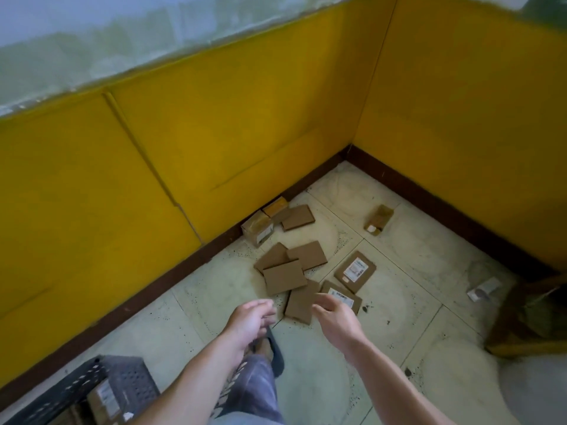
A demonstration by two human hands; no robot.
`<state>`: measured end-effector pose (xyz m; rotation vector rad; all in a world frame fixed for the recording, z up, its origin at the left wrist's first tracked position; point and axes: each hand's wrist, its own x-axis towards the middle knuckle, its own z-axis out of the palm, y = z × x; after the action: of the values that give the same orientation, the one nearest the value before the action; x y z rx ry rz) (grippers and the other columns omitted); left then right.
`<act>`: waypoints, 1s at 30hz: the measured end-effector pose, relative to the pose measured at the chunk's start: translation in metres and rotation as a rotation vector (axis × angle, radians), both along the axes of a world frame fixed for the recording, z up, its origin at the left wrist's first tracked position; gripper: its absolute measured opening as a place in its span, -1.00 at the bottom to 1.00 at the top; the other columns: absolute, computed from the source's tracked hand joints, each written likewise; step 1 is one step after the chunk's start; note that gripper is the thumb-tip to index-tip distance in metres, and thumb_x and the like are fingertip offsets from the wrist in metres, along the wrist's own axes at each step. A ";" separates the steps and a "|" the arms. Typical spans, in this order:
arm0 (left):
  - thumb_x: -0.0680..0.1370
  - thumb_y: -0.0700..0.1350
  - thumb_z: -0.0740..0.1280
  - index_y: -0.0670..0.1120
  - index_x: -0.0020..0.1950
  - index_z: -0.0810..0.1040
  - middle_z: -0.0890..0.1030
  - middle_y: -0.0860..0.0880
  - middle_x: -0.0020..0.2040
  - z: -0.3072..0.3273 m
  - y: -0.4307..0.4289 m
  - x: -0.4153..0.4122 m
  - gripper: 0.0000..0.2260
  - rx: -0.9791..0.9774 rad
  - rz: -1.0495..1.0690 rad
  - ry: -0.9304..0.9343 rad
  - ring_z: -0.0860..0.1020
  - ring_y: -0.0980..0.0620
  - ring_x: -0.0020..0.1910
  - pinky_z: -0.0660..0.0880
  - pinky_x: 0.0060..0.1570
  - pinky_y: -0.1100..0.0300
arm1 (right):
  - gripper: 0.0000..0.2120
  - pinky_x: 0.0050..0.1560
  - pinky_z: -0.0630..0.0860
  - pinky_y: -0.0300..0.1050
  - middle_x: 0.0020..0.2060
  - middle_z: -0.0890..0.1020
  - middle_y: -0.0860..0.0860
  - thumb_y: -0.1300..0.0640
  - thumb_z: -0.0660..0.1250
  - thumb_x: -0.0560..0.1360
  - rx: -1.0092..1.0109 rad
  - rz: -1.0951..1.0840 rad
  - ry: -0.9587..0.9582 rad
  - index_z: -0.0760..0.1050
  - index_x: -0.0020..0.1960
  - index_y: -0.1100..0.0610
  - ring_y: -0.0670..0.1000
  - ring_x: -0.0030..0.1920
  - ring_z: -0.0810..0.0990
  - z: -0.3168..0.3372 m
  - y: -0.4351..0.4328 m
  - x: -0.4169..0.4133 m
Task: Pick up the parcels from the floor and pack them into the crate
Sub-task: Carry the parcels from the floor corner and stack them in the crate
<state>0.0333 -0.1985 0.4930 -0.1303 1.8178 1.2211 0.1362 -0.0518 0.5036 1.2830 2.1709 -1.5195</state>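
Observation:
Several brown cardboard parcels lie scattered on the tiled floor in the room's corner: flat ones in a pile (283, 276), one with a white label (355, 271), another labelled one (341, 296) near my right hand, and small boxes (257, 230) against the wall. A lone small box (379, 218) lies further right. The dark perforated crate (122, 384) stands at the bottom left with a labelled parcel (102, 400) inside. My left hand (250, 317) and my right hand (334, 317) hover above the nearest flat parcel (300, 302), both empty with fingers apart.
Yellow padded walls with a dark skirting board (429, 194) close off the corner. A brown cardboard object (527, 317) stands at the right edge, with a small white item (483, 289) on the floor beside it. My foot in a dark sandal (270, 351) is below my hands.

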 end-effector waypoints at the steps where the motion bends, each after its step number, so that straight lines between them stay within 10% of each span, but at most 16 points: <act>1: 0.63 -0.07 0.21 -0.03 0.21 0.52 0.64 0.02 0.08 -0.006 0.009 -0.013 -0.80 0.004 0.006 -0.013 0.59 0.08 0.08 0.51 0.02 0.22 | -0.64 0.14 0.42 -0.24 0.28 0.55 -0.04 0.07 0.21 0.57 0.004 0.004 -0.003 0.45 0.36 0.03 -0.07 0.16 0.50 -0.003 0.009 -0.014; 17: 0.62 -0.06 0.22 -0.01 0.16 0.58 0.65 -0.03 0.06 -0.159 0.122 -0.206 -0.80 -0.156 0.104 -0.213 0.59 -0.01 0.07 0.49 -0.06 0.15 | -0.63 0.15 0.38 -0.25 0.31 0.52 -0.06 0.08 0.20 0.60 -0.109 0.036 -0.163 0.42 0.39 0.03 -0.11 0.19 0.48 -0.128 0.146 -0.243; 23: 0.62 -0.07 0.23 -0.03 0.21 0.55 0.66 -0.01 0.04 -0.284 0.165 -0.237 -0.80 -0.211 0.224 -0.254 0.61 0.01 0.05 0.49 0.22 -0.03 | -0.66 0.07 0.37 -0.27 0.27 0.54 -0.05 0.08 0.19 0.61 -0.131 0.078 -0.157 0.44 0.38 0.01 -0.15 0.10 0.45 -0.249 0.186 -0.283; 30: 0.59 0.02 0.28 0.03 0.49 0.25 0.39 -0.04 0.42 -0.431 0.206 -0.300 -0.51 -0.329 0.114 -0.073 0.42 -0.07 0.34 0.35 0.30 0.03 | -0.67 0.20 0.44 -0.15 0.23 0.54 -0.15 0.04 0.19 0.60 -0.190 0.087 -0.132 0.43 0.36 -0.08 -0.12 0.20 0.51 -0.379 0.211 -0.302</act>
<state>-0.2664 0.0073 0.0621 -0.4632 1.9554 0.9705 -0.1655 0.1593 0.1244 1.1769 1.9235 -1.5199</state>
